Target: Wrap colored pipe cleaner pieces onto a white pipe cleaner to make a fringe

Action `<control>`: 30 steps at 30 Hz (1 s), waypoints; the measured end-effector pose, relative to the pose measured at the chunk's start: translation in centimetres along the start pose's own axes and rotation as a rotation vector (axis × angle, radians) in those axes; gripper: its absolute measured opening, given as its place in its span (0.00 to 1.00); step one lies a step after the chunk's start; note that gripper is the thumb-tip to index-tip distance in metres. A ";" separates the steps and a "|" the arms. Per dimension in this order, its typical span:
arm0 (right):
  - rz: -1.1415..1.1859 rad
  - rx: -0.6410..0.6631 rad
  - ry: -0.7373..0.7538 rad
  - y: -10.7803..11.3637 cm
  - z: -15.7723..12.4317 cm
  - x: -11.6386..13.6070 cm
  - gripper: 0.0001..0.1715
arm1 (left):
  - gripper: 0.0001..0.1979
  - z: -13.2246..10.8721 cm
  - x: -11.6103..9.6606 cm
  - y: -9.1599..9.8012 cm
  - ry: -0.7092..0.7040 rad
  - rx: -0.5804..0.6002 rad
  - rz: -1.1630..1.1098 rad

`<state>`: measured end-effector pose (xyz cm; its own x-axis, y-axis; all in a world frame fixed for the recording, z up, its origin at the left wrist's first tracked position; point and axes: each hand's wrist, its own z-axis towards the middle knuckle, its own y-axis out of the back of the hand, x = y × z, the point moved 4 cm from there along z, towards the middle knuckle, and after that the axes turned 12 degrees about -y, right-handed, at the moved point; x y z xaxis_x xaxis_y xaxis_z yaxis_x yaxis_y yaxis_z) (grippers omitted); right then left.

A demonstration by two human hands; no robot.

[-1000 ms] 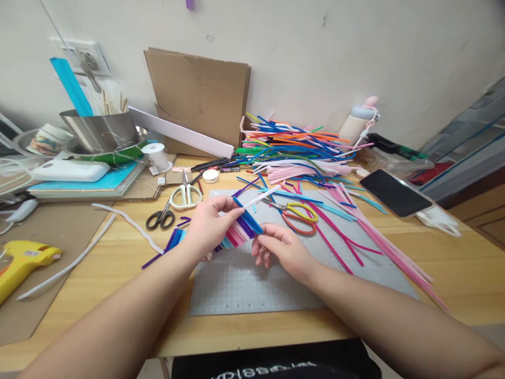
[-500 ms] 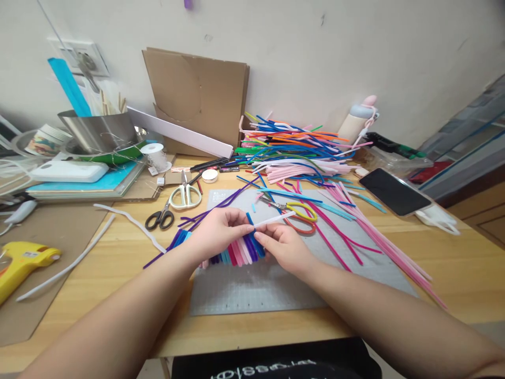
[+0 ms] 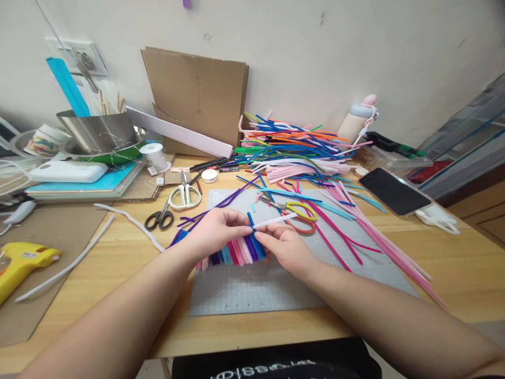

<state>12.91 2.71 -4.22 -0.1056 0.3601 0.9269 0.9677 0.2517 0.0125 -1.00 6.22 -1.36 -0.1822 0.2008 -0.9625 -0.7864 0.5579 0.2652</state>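
Between my hands is a row of short pipe cleaners (image 3: 239,250) in pink, purple, navy and light blue, hanging side by side over the grey cutting mat (image 3: 252,295). A white pipe cleaner (image 3: 275,221) sticks out from the row's right end, up and to the right. My left hand (image 3: 223,229) pinches the row near a blue pipe cleaner (image 3: 250,218) whose tip points upward. Close beside it, my right hand (image 3: 282,245) has thumb and forefinger closed at that same blue piece and the base of the white one. My left hand hides part of the row.
Red-and-yellow scissors (image 3: 302,210) lie on the mat behind my right hand, among loose pink pipe cleaners (image 3: 327,231). A big pile of pipe cleaners (image 3: 295,147) is at the back. White scissors (image 3: 184,196), black scissors (image 3: 159,217), a yellow glue gun (image 3: 27,260) and a phone (image 3: 394,192) lie around.
Both hands stay almost in place, with fingertips still pinched together at the blue piece. The blue tip leans slightly differently; the view has shifted very slightly.
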 end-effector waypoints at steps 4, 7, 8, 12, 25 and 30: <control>-0.035 0.037 -0.002 -0.1 -0.1 0.1 0.11 | 0.10 -0.1 -0.1 -0.2 0.015 0.018 -0.001; -0.048 0.063 0.112 -0.1 -0.3 0.7 0.09 | 0.11 -0.2 -0.3 -0.2 0.028 0.025 0.043; -0.044 0.032 0.174 0.2 -0.4 1.0 0.12 | 0.11 -0.2 -0.3 -0.1 0.034 0.023 0.063; -0.040 -0.446 0.502 2.6 -1.7 2.2 0.17 | 0.11 -0.3 -0.4 0.2 0.063 0.000 0.136; -0.891 -0.266 0.639 0.1 -3.1 3.5 0.07 | 0.08 -0.8 -2.0 -1.1 -0.072 0.026 0.493; -0.593 -0.074 0.453 0.6 -2.0 2.8 0.07 | 0.09 -0.9 -2.0 -1.0 -0.033 0.108 0.417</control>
<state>13.62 2.08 -0.86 -0.5250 -0.2259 0.8206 0.7925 0.2217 0.5681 -0.34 4.51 0.22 -0.4505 0.4516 -0.7701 -0.5829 0.5046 0.6369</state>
